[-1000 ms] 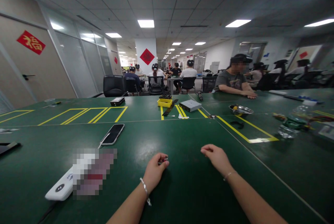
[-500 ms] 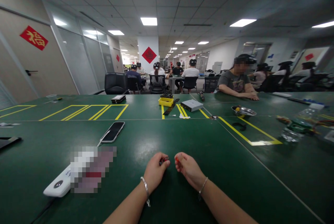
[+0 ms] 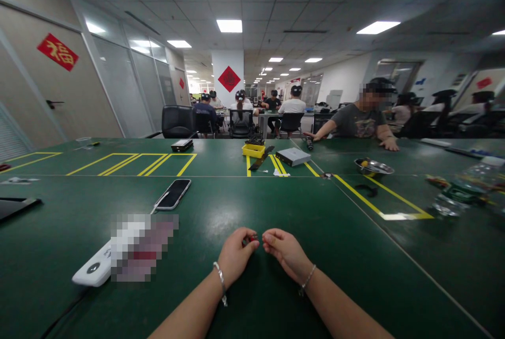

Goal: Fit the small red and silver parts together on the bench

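Observation:
Over the near part of the green table (image 3: 221,199), my left hand (image 3: 238,256) is closed in a pinch on a small red piece (image 3: 253,239) with a metallic-looking bit. Its kind is too small to make out. Just to the right, my right hand (image 3: 287,255) has its thumb and fingers pressed together. Whatever lies between those fingertips is hidden. A narrow gap separates the two hands. Both wrists carry silver bracelets.
To the left lie a phone (image 3: 173,193) with a cable and a white power strip (image 3: 94,265) beside a blurred patch. Farther off are a yellow tray (image 3: 253,150), a grey box (image 3: 292,157), a metal bowl (image 3: 374,168) and a plastic bottle (image 3: 460,191). A person (image 3: 365,118) sits across.
An orange bit seen at my right fingertips is now out of sight. My hands stay close together. The person across has spread their arms, one hand reaching toward a dark object.

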A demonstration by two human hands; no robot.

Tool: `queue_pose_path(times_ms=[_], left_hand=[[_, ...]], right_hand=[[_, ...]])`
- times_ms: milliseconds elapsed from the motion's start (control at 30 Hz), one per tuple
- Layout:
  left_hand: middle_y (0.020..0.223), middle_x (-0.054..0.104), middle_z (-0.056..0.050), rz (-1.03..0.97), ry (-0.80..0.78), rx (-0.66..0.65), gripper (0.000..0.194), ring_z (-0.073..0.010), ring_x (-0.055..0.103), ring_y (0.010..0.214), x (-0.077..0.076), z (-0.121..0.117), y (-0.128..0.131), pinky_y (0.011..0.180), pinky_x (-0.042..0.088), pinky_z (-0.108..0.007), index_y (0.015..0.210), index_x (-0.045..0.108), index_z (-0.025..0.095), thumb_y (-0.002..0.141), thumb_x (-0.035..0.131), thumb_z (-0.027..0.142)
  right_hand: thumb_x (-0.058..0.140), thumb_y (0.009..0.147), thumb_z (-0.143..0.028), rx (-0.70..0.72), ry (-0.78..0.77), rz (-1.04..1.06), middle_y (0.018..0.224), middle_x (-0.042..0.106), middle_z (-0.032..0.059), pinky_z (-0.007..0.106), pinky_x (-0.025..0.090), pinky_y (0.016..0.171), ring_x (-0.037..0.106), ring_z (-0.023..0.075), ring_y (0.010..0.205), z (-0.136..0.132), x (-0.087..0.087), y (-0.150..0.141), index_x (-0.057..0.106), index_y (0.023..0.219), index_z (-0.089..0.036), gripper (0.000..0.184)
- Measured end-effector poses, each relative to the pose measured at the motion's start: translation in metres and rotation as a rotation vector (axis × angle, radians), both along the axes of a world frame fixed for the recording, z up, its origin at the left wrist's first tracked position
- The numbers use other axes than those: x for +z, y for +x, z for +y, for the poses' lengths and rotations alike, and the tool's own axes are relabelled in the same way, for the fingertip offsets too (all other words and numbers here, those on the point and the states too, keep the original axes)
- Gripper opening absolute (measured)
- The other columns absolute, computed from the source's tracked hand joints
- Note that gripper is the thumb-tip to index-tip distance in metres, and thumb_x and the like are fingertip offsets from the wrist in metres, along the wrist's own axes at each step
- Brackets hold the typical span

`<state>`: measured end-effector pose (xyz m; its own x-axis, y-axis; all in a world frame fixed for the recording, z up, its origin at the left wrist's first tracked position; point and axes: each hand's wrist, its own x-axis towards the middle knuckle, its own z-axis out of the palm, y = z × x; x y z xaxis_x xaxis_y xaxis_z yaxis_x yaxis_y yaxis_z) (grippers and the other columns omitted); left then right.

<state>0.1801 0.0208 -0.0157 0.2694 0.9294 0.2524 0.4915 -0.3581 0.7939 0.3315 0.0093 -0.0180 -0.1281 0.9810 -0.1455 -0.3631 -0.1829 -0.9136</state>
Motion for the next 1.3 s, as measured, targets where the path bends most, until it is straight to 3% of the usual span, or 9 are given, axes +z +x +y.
queue_pose_path(times_ms=[267,533,800,1033,1300], left_hand=[[0.071,0.054,0.002,0.012,0.020,0.016,0.013,-0.0120,0.050,0.063,-0.004,0.000,0.000,0.060,0.038,-0.024,0.076,0.054,0.019,0.063,0.054,0.020],[0.071,0.054,0.002,0.021,0.015,0.020,0.010,-0.0125,0.050,0.065,-0.001,-0.002,0.001,0.060,0.037,-0.024,0.073,0.054,0.019,0.066,0.053,0.026],[0.073,0.055,0.001,0.026,0.050,0.021,0.012,-0.0123,0.050,0.066,-0.001,-0.001,0.002,0.061,0.038,-0.024,0.076,0.054,0.020,0.064,0.054,0.020],[0.070,0.054,0.001,0.066,0.136,0.016,0.006,-0.0134,0.049,0.068,0.004,-0.005,0.004,0.063,0.038,-0.025,0.070,0.054,0.019,0.066,0.053,0.022],[0.070,0.053,0.000,0.103,0.196,0.036,0.004,-0.0148,0.049,0.070,0.005,-0.008,0.008,0.065,0.038,-0.026,0.068,0.053,0.019,0.069,0.051,0.022]], right_hand=[[0.067,0.055,-0.023,-0.023,0.014,0.024,0.064,0.055,-0.0012,0.023,0.039,0.062,0.050,0.0069,0.058,-0.002,0.002,0.000,0.055,0.066,-0.014,0.019],[0.068,0.049,-0.016,-0.031,0.015,-0.014,0.069,0.057,-0.0002,0.023,0.038,0.066,0.051,0.0083,0.065,-0.001,0.000,-0.002,0.058,0.071,-0.013,0.024],[0.061,0.059,-0.026,-0.072,0.022,-0.073,0.059,0.054,-0.0028,0.020,0.033,0.048,0.045,0.0062,0.049,0.000,-0.001,-0.004,0.053,0.077,-0.016,0.023],[0.061,0.060,-0.030,-0.106,0.110,-0.262,0.062,0.058,0.0005,0.022,0.037,0.054,0.047,0.0077,0.053,-0.004,-0.001,-0.011,0.058,0.070,-0.013,0.020],[0.063,0.057,-0.034,-0.201,0.106,-0.295,0.062,0.060,0.0021,0.023,0.039,0.053,0.050,0.0109,0.056,-0.009,0.003,-0.019,0.059,0.064,-0.014,0.022]])
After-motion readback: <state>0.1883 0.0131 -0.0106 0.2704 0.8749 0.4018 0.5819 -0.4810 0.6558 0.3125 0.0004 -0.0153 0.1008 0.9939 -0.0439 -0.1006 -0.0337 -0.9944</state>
